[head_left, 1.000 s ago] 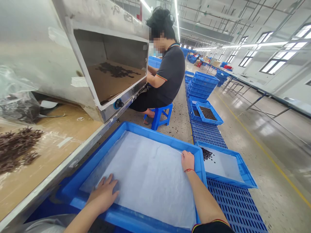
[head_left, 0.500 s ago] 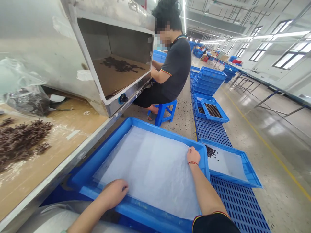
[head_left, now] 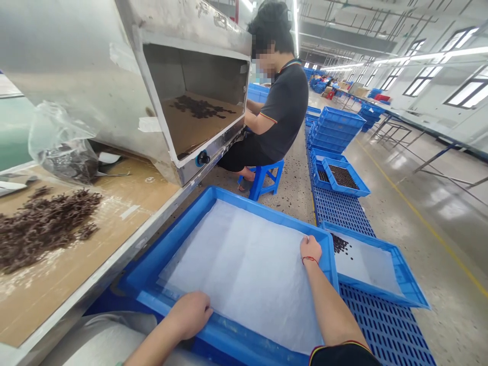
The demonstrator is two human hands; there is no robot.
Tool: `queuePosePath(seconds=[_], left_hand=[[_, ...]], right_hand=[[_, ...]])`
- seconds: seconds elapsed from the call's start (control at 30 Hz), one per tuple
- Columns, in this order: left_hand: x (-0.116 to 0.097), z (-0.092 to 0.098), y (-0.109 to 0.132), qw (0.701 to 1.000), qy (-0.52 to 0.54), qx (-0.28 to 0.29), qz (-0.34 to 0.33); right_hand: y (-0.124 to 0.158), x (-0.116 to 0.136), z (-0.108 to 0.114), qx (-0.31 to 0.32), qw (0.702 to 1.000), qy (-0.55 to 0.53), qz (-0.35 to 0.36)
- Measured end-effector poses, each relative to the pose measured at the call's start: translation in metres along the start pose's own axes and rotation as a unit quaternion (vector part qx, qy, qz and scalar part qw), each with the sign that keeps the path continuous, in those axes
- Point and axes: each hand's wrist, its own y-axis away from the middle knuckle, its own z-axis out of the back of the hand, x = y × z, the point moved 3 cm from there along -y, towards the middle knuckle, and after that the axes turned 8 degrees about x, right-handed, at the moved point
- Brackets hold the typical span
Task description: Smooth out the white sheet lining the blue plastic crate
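**—** Your left hand (head_left: 189, 315), what's it on?

**—** The near edge of a white sheet (head_left: 244, 274) lining the blue plastic tray (head_left: 267, 213). Those fingers lie relaxed, not clenched.

**—** And your right hand (head_left: 310, 250)?

**—** At the sheet's far edge, close to the tray's right corner. Those fingers are bunched, but I can't tell whether they grip the sheet.

**—** What's just past it?

**—** A second blue tray (head_left: 404, 277) holding dark pieces (head_left: 340, 244), sitting on a blue slatted pallet (head_left: 381, 325).

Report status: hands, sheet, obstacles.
Left hand on white sheet at blue tray's near rim. Right hand on sheet's far edge. Second tray with dark pieces beyond.
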Motion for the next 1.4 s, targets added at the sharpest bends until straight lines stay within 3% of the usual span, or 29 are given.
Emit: queuePosePath(seconds=[0.17,0.27,0.33,0.43,0.53,0.73,0.87,1.27,1.4], left_hand=[[0.0,0.0,0.001,0.999,-0.009,0.011,0.035],[0.002,-0.001,-0.001,0.999,-0.01,0.018,0.046],[0.004,-0.001,-0.003,0.999,-0.006,0.022,0.047],[0.008,-0.001,-0.005,0.999,0.001,0.017,0.049],[0.012,-0.001,-0.005,0.999,0.003,0.008,0.053],[0.021,-0.003,-0.011,0.999,0.011,0.012,0.044],[0.025,-0.006,-0.015,0.999,0.016,0.01,0.039],[0.026,-0.005,-0.016,0.999,0.036,-0.003,0.032],[0.025,0.001,-0.01,0.997,0.059,-0.042,0.027]], right_hand=[[0.014,0.013,0.013,-0.046,0.998,0.012,0.037],[0.053,0.044,0.022,-0.091,0.981,0.002,0.17],[0.098,0.073,0.017,-0.063,0.943,-0.038,0.326],[0.175,0.113,-0.005,0.065,0.843,-0.108,0.522],[0.23,0.135,-0.029,0.152,0.788,-0.093,0.589],[0.256,0.14,-0.056,0.161,0.768,0.011,0.62],[0.26,0.142,-0.066,0.154,0.78,0.031,0.606],[0.266,0.151,-0.07,0.145,0.808,0.028,0.57],[0.266,0.152,-0.068,0.138,0.807,0.028,0.573]])
